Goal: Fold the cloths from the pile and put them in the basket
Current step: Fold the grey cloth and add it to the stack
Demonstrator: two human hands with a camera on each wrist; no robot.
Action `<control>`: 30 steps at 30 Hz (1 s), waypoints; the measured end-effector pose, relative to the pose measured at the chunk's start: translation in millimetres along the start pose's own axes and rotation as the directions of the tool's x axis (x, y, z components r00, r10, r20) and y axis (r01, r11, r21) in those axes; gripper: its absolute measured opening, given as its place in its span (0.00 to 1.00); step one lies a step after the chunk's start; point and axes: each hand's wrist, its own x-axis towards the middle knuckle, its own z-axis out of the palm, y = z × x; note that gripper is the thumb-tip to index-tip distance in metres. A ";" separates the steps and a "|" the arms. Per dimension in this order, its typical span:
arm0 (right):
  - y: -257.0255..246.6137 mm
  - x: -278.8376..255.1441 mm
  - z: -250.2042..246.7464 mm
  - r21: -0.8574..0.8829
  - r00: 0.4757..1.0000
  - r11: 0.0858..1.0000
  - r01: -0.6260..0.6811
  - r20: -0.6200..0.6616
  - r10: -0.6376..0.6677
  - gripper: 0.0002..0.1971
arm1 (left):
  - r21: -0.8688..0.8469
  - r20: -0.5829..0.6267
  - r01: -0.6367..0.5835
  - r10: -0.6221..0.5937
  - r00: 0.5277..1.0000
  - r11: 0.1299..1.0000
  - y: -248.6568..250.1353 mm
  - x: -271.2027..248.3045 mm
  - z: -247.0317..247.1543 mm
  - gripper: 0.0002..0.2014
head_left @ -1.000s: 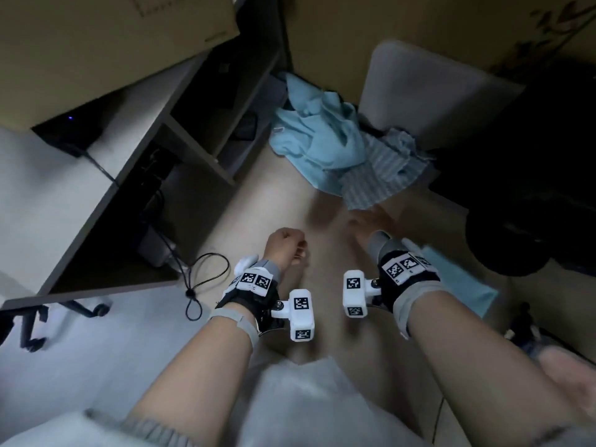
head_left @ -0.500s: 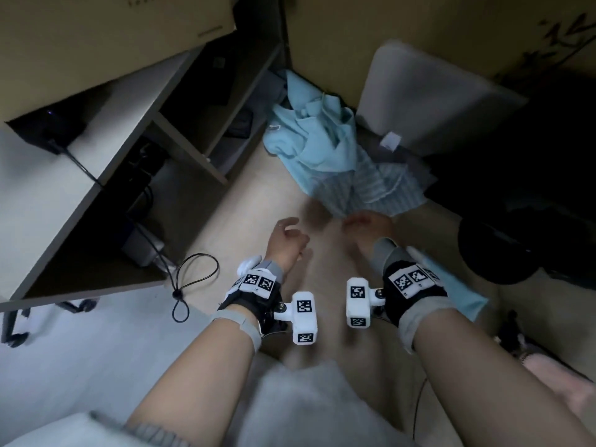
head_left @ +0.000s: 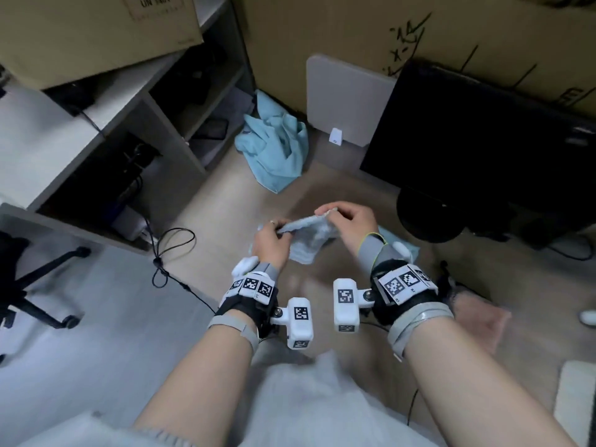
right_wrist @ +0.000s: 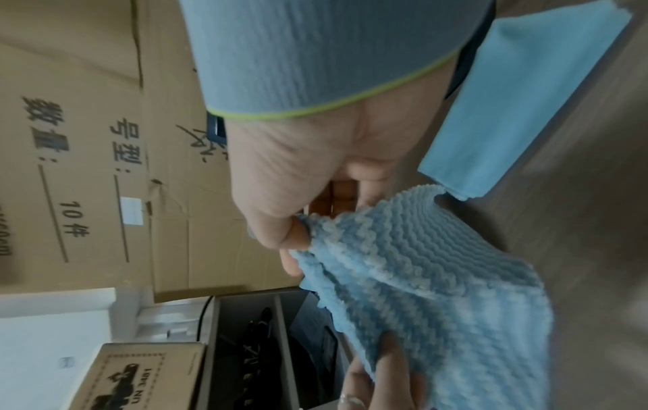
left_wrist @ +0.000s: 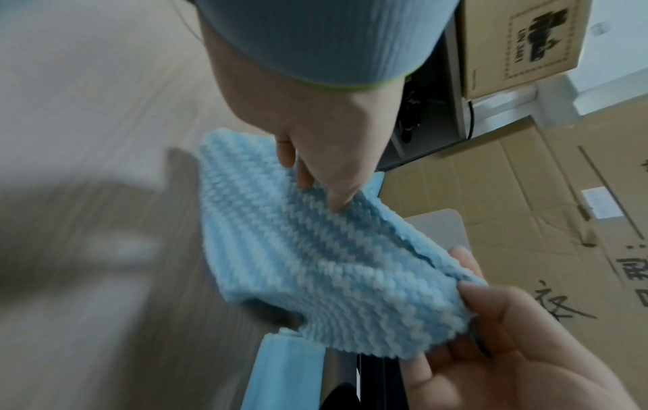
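Note:
A light-blue cloth with white stripes (head_left: 311,235) hangs above the floor between my two hands. My left hand (head_left: 277,229) grips its left edge, thumb on top (left_wrist: 490,310). My right hand (head_left: 332,214) pinches the upper right corner between thumb and fingers (right_wrist: 301,233). The cloth (left_wrist: 315,263) sags crumpled between them. The pile of plain teal cloths (head_left: 274,150) lies further ahead on the floor by the cardboard box. A folded blue cloth (head_left: 401,246) lies on the floor under my right wrist, also seen in the right wrist view (right_wrist: 519,111). No basket is in view.
A desk with open shelves (head_left: 135,101) and a loose cable (head_left: 167,250) stand at left. A grey panel (head_left: 348,98) and a black monitor (head_left: 477,143) lean on cardboard boxes (head_left: 338,33) ahead and right. An office chair base (head_left: 35,295) is at far left.
Both hands were empty and reaching toward the striped cloth at the pile. Now they hold it lifted off the floor and drawn back toward me, away from the teal pile.

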 end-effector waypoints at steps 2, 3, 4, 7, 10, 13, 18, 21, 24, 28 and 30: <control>2.3 -10.2 -6.7 0.050 0.999 0.998 0.024 -0.037 -0.023 0.12 | 0.058 -0.058 0.013 -0.009 0.998 0.998 -6.2 -8.5 -7.6 0.12; 3.8 -13.8 -8.3 0.051 0.998 0.998 0.034 -0.057 -0.032 0.10 | 0.085 -0.094 0.030 -0.022 0.995 0.996 -10.5 -10.9 -12.4 0.13; 6.1 -21.4 -9.0 0.046 0.996 0.998 0.040 -0.079 -0.036 0.08 | 0.122 -0.134 0.040 -0.024 0.991 0.992 -15.4 -16.5 -19.0 0.12; 12.8 -36.3 -7.3 0.027 0.983 1.000 0.012 -0.185 -0.007 0.04 | 0.264 -0.236 0.114 -0.050 0.970 0.958 -22.1 -28.7 -41.5 0.12; 16.8 -48.7 -4.7 -0.020 0.957 1.000 -0.006 -0.291 0.000 0.08 | 0.298 -0.314 0.167 -0.069 0.947 0.940 -30.0 -26.9 -61.8 0.12; 15.6 -55.2 -1.2 -0.030 0.915 0.999 -0.039 -0.402 0.024 0.10 | 0.123 -0.219 0.095 -0.066 0.973 0.988 -39.3 -11.1 -74.1 0.14; 6.7 -51.1 23.8 0.027 0.830 0.998 -0.050 -0.555 0.056 0.09 | -0.118 -0.105 -0.009 -0.004 0.994 0.993 -27.3 9.9 -102.1 0.11; 5.6 -48.3 46.6 0.042 0.778 0.997 -0.066 -0.623 0.078 0.10 | -0.125 -0.070 -0.061 0.053 0.996 0.990 -28.1 32.4 -122.2 0.10; 4.5 -50.1 63.8 0.070 0.731 0.993 -0.097 -0.672 0.119 0.13 | -0.156 0.006 -0.093 0.095 0.995 0.983 -31.6 53.7 -140.4 0.11; 12.6 -57.6 68.9 0.119 0.668 0.981 -0.151 -0.720 0.190 0.15 | -0.168 0.241 -0.118 0.157 0.958 0.979 -37.8 63.4 -152.2 0.10; 15.0 -62.4 66.5 0.108 0.653 0.978 -0.181 -0.730 0.202 0.15 | -0.003 0.350 -0.181 0.171 0.921 0.983 -40.3 67.3 -154.2 0.11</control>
